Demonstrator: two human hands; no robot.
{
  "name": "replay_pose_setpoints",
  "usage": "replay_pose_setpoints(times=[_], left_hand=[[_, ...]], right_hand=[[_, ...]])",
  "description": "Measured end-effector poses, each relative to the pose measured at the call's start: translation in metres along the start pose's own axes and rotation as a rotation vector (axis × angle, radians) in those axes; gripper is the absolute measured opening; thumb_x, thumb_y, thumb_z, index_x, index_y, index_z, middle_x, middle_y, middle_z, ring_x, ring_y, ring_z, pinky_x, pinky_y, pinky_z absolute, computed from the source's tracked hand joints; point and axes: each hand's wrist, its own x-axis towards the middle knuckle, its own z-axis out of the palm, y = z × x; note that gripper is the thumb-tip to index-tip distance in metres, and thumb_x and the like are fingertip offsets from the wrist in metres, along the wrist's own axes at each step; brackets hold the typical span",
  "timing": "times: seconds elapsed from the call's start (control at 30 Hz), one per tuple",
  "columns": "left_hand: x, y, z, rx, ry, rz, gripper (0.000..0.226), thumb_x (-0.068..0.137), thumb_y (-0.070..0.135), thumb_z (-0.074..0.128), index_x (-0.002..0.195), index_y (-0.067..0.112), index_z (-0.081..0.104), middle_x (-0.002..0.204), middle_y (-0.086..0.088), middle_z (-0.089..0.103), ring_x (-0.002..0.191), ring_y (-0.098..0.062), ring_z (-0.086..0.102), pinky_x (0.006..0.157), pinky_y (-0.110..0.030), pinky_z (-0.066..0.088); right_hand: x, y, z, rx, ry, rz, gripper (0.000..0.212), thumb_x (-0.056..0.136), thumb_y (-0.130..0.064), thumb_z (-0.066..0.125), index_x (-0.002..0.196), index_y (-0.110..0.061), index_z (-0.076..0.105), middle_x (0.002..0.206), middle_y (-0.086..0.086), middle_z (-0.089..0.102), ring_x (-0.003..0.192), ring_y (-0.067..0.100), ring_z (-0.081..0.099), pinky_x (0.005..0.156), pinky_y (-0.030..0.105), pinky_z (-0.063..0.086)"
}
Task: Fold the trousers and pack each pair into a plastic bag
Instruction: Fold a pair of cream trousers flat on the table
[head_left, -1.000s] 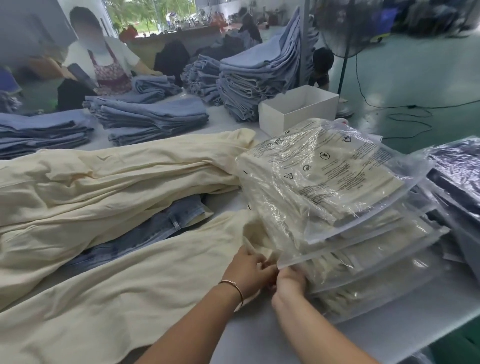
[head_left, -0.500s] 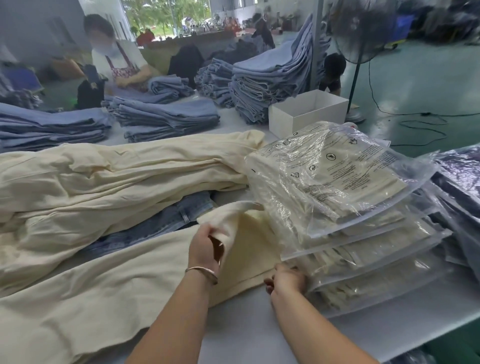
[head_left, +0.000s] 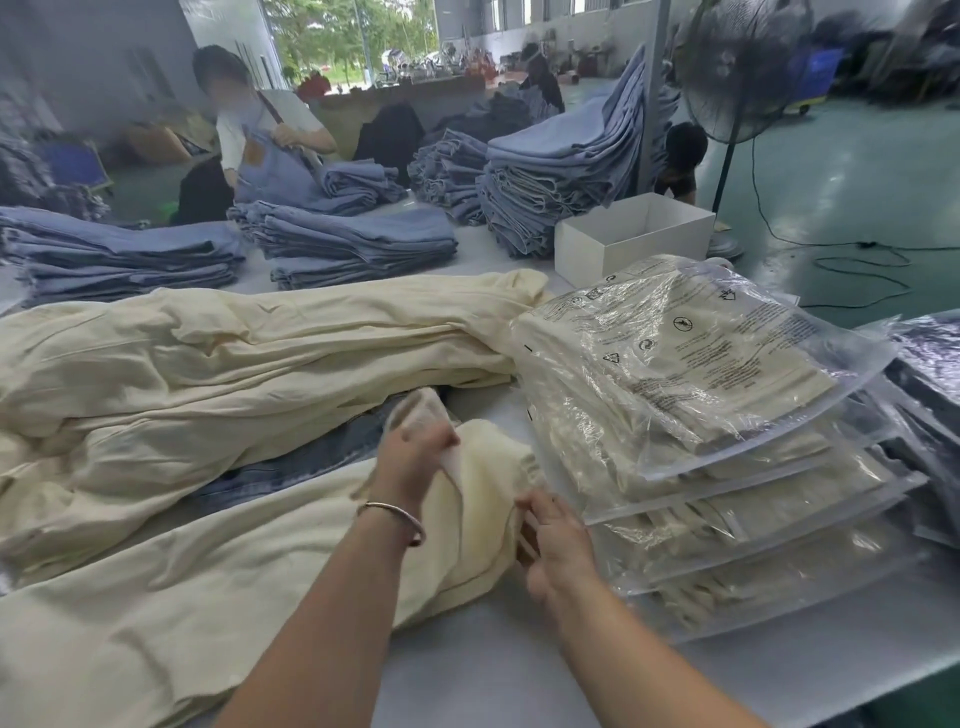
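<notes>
— Left grip (head_left: 410, 457) first: what is it doing?

— Just below the middle of the frame, it pinches a raised flap of the cream trousers (head_left: 218, 587), fingers curled over the cloth; a bangle (head_left: 395, 514) sits on that wrist.

— Where do those trousers lie?

— Across the lower left of the frame on the pale worktop (head_left: 493, 670), with the lifted end near the centre. Behind them, at middle left, is a bigger heap of cream cloth (head_left: 218, 364), and a strip of blue denim (head_left: 291, 462) shows between the two.

— And the other grip?

— Right grip (head_left: 556, 545), slightly right of centre, has its fingers on the edge of the same cream end. Whether they clasp the cloth or only touch it, I cannot tell.

— Further right?

— Just beside that hand stands a stack of bagged cream trousers (head_left: 691, 395) in clear plastic with printed marks. At the far right edge lie bagged dark garments (head_left: 930, 358).

— Along the top?

— Upper left to centre, piles of folded blue jeans (head_left: 358, 244); a person (head_left: 260, 130) handles one pair. Right of those, an open white box (head_left: 634, 236) and a standing fan (head_left: 743, 67).
</notes>
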Motion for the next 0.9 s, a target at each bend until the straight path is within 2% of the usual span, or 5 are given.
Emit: replay_pose_setpoints(times=[0.13, 0.3, 0.43, 0.7, 0.9], left_hand=[[-0.010, -0.010, 0.024, 0.433, -0.139, 0.133, 0.015, 0.047, 0.021, 0.052, 0.059, 0.014, 0.056, 0.062, 0.002, 0.051, 0.063, -0.017, 0.046, 0.061, -0.029, 0.037], [-0.013, 0.000, 0.048, 0.700, -0.365, 0.117, 0.010, 0.054, 0.024, 0.050, 0.050, 0.019, 0.058, 0.056, 0.007, 0.056, 0.060, -0.009, 0.050, 0.052, -0.021, 0.042], [-0.012, -0.024, 0.048, 0.746, -0.370, 0.108, 0.019, 0.081, 0.013, 0.056, 0.062, 0.014, 0.059, 0.067, -0.004, 0.057, 0.069, -0.019, 0.054, 0.066, -0.039, 0.053], [-0.018, -0.040, 0.028, 0.723, 0.035, 0.468, 0.015, 0.086, 0.014, 0.055, 0.075, 0.014, 0.043, 0.062, -0.001, 0.049, 0.062, -0.027, 0.046, 0.054, -0.035, 0.029], [-0.048, -0.034, 0.055, 1.025, -0.459, 0.663, 0.015, 0.075, 0.031, 0.057, 0.076, 0.026, 0.043, 0.067, 0.005, 0.051, 0.066, -0.021, 0.048, 0.054, -0.030, 0.029]], right_hand=[[-0.018, -0.031, 0.004, 0.091, -0.192, -0.149, 0.034, 0.087, 0.009, 0.052, 0.065, -0.017, 0.046, 0.057, -0.002, 0.058, 0.059, 0.015, 0.050, 0.052, 0.019, 0.042], [-0.029, -0.061, 0.007, -0.113, -0.323, -0.387, 0.029, 0.082, 0.009, 0.064, 0.072, -0.011, 0.045, 0.104, 0.011, 0.069, 0.095, 0.023, 0.067, 0.079, 0.034, 0.055], [-0.020, -0.061, -0.002, -0.186, -0.160, -0.168, 0.032, 0.081, 0.009, 0.067, 0.104, -0.005, 0.049, 0.089, 0.014, 0.060, 0.066, 0.019, 0.063, 0.063, 0.027, 0.055], [-0.019, -0.073, -0.030, -0.149, -0.089, 0.255, 0.026, 0.079, 0.008, 0.045, 0.058, -0.007, 0.044, 0.038, 0.000, 0.035, 0.027, 0.008, 0.032, 0.035, 0.011, 0.034], [-0.035, -0.073, -0.038, -0.339, -0.370, 0.040, 0.034, 0.065, 0.003, 0.048, 0.091, -0.007, 0.068, 0.065, 0.004, 0.055, 0.052, 0.013, 0.043, 0.049, 0.022, 0.032]])
